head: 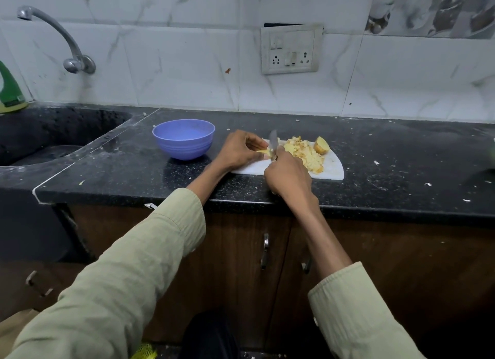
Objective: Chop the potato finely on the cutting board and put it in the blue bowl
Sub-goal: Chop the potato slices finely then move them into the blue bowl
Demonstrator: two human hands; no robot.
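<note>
A white cutting board [332, 168] lies on the black counter. On it sits a heap of finely chopped potato [306, 152] and, at the far right, an uncut potato chunk [321, 145]. My left hand [239, 149] pinches a small potato piece [263, 151] at the board's left end. My right hand [288, 175] grips a knife [273, 141], its blade upright against that piece; the handle is hidden in my fist. The blue bowl [183, 138] stands left of the board and looks empty.
A dark sink [53, 133] with a metal tap [53, 34] lies at the left, with a green bottle [9, 91] behind it. A wall socket plate [291, 49] hangs above the board. Potato scraps dot the counter [401, 157] on the right. Cabinet doors run below.
</note>
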